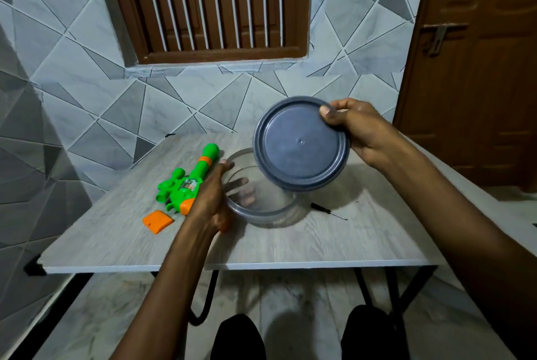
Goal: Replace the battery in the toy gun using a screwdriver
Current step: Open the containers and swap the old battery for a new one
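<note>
Mostly green toy gun (186,183), orange accents

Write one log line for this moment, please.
left hand: grips clear tub | right hand: holds lid, lifted | toy gun: on table | screwdriver: untouched

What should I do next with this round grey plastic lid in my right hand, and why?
Probably set the round grey plastic lid down on the grey wood-grain table. The right hand holds it tilted above the open clear round container, which the left hand grips; a free hand could then reach inside.
</note>
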{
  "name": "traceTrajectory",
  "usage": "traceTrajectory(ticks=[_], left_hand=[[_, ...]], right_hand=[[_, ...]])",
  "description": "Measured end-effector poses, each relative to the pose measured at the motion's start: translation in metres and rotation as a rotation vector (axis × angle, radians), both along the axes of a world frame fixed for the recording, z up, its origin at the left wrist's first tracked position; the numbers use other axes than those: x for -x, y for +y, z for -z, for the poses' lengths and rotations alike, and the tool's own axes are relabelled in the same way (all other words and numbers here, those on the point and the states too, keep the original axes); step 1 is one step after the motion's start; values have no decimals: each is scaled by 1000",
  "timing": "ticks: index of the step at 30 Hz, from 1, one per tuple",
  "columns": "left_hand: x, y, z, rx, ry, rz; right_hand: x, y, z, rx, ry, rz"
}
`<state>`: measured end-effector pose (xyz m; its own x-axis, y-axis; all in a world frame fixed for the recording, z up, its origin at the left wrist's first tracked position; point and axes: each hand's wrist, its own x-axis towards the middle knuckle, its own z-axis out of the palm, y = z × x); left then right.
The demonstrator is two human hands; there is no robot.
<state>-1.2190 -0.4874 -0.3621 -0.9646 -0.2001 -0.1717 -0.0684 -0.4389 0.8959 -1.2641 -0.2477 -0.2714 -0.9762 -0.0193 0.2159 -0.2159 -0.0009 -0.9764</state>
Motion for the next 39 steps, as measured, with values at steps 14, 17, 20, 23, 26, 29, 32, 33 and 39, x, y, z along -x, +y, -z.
traceTrajectory(ticks=[14, 17, 20, 23, 26, 29, 32, 33, 39], left_hand=[[16, 16, 17, 47, -91, 52], [20, 15, 18, 38, -97, 58], [25, 12, 19, 37, -89, 56], [25, 5, 15, 24, -85, 46], [24, -5, 10, 1, -62, 35], [23, -20, 5, 11, -31, 37], [22, -36, 1, 19, -11, 23], [21, -40, 0, 25, -8, 11], [17, -58, 1, 30, -16, -39]], right_hand=[[45, 83, 111, -1019, 381, 290], [54, 86, 122, -1054, 272, 213], [63, 89, 130, -1065, 272, 142], [67, 91, 130, -1034, 229, 106], [69, 79, 128, -1038, 219, 112], [69, 47, 120, -954, 266, 161], [70, 0, 115, -968, 305, 88], [70, -17, 115, -1007, 308, 68], [71, -79, 132, -1430, 162, 22]])
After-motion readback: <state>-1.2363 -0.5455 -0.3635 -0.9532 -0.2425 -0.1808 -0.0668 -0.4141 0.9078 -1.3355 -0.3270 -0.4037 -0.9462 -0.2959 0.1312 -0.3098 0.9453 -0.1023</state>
